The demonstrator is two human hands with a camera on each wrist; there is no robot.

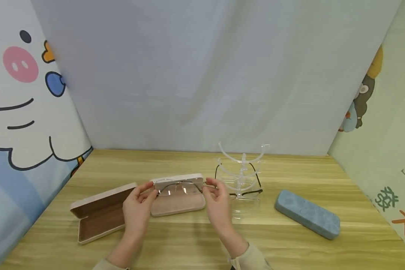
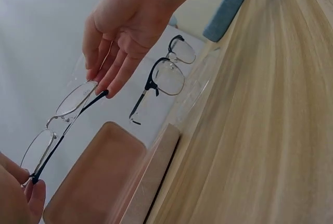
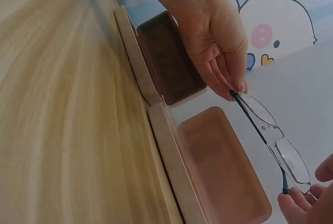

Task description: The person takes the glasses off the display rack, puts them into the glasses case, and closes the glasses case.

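A pair of thin metal-rimmed eyeglasses [image 1: 177, 187] is held between both hands, its dark-tipped temples folded behind the lenses. My left hand [image 1: 137, 207] pinches one end of the frame between thumb and fingers. At the other end, my right hand [image 1: 219, 203] pinches the frame the same way. The glasses are above an open eyeglass case with a pink lining [image 1: 179, 202], overlapping it in the head view. In the right wrist view the pink-lined case [image 3: 221, 166] stands with its lid up, below the glasses.
Left of the hands lies a second open case [image 1: 101, 221] with a brown lining. A clear display stand [image 1: 242, 168] holding dark-framed glasses [image 2: 167, 76] is just right of my right hand. A closed blue case [image 1: 307, 213] lies farther right.
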